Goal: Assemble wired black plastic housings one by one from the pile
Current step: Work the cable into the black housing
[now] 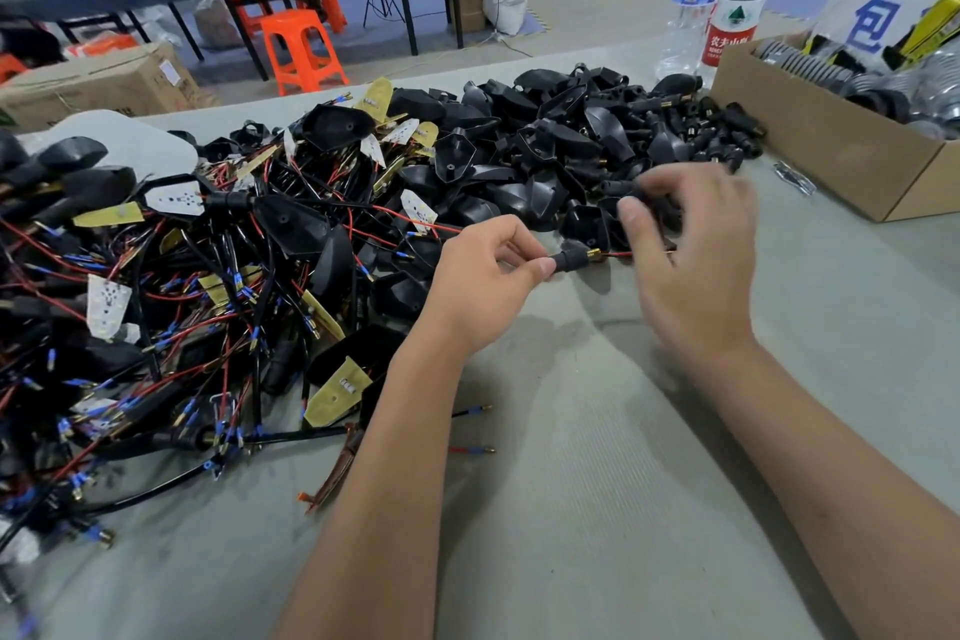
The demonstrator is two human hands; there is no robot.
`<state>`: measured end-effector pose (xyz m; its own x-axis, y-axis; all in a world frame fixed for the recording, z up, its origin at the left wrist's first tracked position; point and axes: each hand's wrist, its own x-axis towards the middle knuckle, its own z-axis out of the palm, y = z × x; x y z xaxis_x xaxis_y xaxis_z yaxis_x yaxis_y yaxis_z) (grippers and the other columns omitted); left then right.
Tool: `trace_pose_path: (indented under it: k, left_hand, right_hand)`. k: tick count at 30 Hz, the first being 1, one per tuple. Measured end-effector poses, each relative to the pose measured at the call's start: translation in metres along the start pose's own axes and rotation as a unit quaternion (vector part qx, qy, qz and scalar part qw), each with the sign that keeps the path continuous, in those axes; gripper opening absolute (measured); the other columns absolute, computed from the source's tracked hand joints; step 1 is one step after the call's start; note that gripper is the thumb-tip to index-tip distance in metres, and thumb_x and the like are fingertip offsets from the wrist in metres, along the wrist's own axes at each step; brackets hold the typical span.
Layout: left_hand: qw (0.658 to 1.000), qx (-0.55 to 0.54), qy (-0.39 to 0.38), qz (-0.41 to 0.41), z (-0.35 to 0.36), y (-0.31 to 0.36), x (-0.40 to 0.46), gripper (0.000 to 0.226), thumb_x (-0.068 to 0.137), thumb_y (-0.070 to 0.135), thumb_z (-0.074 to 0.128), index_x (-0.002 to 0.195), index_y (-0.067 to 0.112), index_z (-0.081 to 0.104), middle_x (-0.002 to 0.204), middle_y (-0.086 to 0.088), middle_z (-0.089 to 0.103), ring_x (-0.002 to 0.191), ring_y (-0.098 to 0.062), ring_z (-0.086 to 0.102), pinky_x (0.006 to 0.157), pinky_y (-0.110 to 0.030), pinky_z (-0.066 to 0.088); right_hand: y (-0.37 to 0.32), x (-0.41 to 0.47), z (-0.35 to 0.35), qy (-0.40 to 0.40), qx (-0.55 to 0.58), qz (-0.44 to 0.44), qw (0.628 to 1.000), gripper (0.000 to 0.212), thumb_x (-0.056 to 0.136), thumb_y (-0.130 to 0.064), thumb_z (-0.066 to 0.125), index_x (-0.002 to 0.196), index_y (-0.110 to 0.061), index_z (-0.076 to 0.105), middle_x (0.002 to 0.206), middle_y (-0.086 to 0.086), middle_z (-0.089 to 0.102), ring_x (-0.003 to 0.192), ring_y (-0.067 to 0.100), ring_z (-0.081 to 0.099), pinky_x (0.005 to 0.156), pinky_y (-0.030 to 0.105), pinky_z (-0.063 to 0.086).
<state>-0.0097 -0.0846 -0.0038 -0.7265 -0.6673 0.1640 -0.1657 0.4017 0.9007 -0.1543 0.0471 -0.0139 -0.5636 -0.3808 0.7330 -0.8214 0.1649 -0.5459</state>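
Head cam: left hand [485, 276] pinches a small black connector [571, 260] with a brass tip and red wire [641, 253], just near of the housing pile [545, 156] on the grey surface [597, 483]. Right hand [691, 244] hovers right beside it, fingers curled loosely, holding nothing clearly.

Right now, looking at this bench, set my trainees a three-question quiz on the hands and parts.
1. True or false: the left hand pinches a small black connector.
2. What colour wire leaves the connector's brass tip?
3. The cardboard box sits: A) by the left edge B) at the right C) under the table.

Key: 1 true; 2 red; 3 B.
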Motion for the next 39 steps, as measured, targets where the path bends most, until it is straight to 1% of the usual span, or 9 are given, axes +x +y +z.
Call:
trace_pose_path:
  k: [2,4,10,16,22,26,32,35,39]
  left_hand:
    - [1.000,-0.013,0.006,0.002,-0.001,0.000,0.000,0.017,0.089,0.009,0.075,0.079,0.019,0.066,0.075,-0.002,0.070,0.060,-0.009,0.055,0.066,-0.030,0.045]
    - [1.000,-0.014,0.008,0.010,-0.002,0.000,0.000,0.016,0.090,0.009,0.075,0.080,0.018,0.067,0.072,0.001,0.068,0.061,-0.009,0.056,0.066,-0.030,0.046]
    - [0.998,0.001,-0.064,-0.018,-0.020,-0.001,-0.001,0.013,0.088,0.002,0.077,0.095,0.010,0.069,0.079,-0.005,0.074,0.063,-0.017,0.067,0.064,-0.031,0.057]
    - [0.992,0.013,-0.102,-0.072,-0.033,-0.003,-0.003,0.016,0.083,-0.013,0.075,0.089,0.001,0.068,0.073,-0.018,0.073,0.067,-0.029,0.076,0.061,-0.029,0.059]
    - [0.993,0.040,-0.099,-0.055,-0.035,-0.002,-0.003,0.017,0.082,-0.011,0.076,0.080,0.004,0.070,0.074,-0.024,0.072,0.064,-0.029,0.073,0.063,-0.031,0.059]
    - [0.994,0.044,-0.087,-0.049,-0.034,-0.001,-0.003,0.018,0.083,-0.010,0.076,0.078,0.007,0.070,0.075,-0.022,0.072,0.063,-0.026,0.072,0.060,-0.027,0.057]
    - [0.994,0.051,-0.082,-0.050,-0.033,-0.002,-0.002,0.017,0.084,-0.007,0.077,0.079,0.007,0.070,0.072,-0.017,0.072,0.062,-0.022,0.071,0.057,-0.023,0.055]
    - [0.995,0.043,-0.084,-0.046,-0.034,-0.002,-0.003,0.016,0.084,-0.006,0.077,0.080,0.007,0.070,0.070,-0.014,0.072,0.062,-0.021,0.071,0.059,-0.028,0.058]
    - [0.995,0.024,-0.087,-0.043,-0.037,0.000,-0.006,0.014,0.084,-0.005,0.079,0.081,0.005,0.070,0.071,-0.013,0.072,0.063,-0.019,0.071,0.061,-0.031,0.059]
  right_hand:
    - [-0.007,-0.003,0.003,-0.121,0.015,-0.072,0.990,0.018,0.102,-0.030,0.058,0.110,-0.018,0.069,0.106,-0.007,0.067,0.102,0.014,0.055,0.092,0.041,0.044]
    - [-0.008,-0.007,0.005,-0.218,0.011,-0.089,0.972,0.021,0.105,-0.029,0.055,0.115,-0.018,0.070,0.109,-0.006,0.069,0.103,0.017,0.061,0.092,0.047,0.047]
    - [0.000,0.000,-0.002,-0.312,-0.026,-0.088,0.946,0.029,0.105,-0.037,0.048,0.105,-0.021,0.072,0.093,-0.011,0.065,0.089,0.013,0.061,0.078,0.044,0.052]
    - [-0.001,0.006,-0.011,-0.340,-0.036,-0.076,0.937,0.027,0.101,-0.038,0.053,0.104,-0.021,0.074,0.091,-0.010,0.063,0.089,0.012,0.060,0.082,0.042,0.050]
    - [0.005,0.007,-0.013,-0.383,-0.001,-0.048,0.923,0.029,0.105,-0.014,0.050,0.117,-0.022,0.075,0.087,-0.007,0.052,0.090,0.008,0.054,0.082,0.029,0.042]
    - [0.011,0.008,-0.011,-0.368,-0.006,-0.038,0.929,0.019,0.105,-0.016,0.053,0.101,-0.016,0.072,0.090,-0.006,0.060,0.089,0.009,0.057,0.082,0.028,0.045]
    - [0.014,0.007,-0.011,-0.333,0.041,-0.003,0.942,0.017,0.102,-0.023,0.061,0.087,-0.027,0.069,0.075,-0.019,0.063,0.076,-0.003,0.058,0.068,0.008,0.039]
    - [0.017,0.006,-0.012,-0.324,0.122,0.037,0.938,0.019,0.101,-0.027,0.065,0.084,-0.031,0.072,0.061,-0.020,0.056,0.054,0.003,0.047,0.055,0.011,0.037]
    - [0.021,0.007,-0.010,-0.327,0.162,0.055,0.930,0.019,0.100,-0.028,0.066,0.085,-0.032,0.076,0.053,-0.018,0.049,0.049,0.005,0.037,0.050,0.014,0.031]
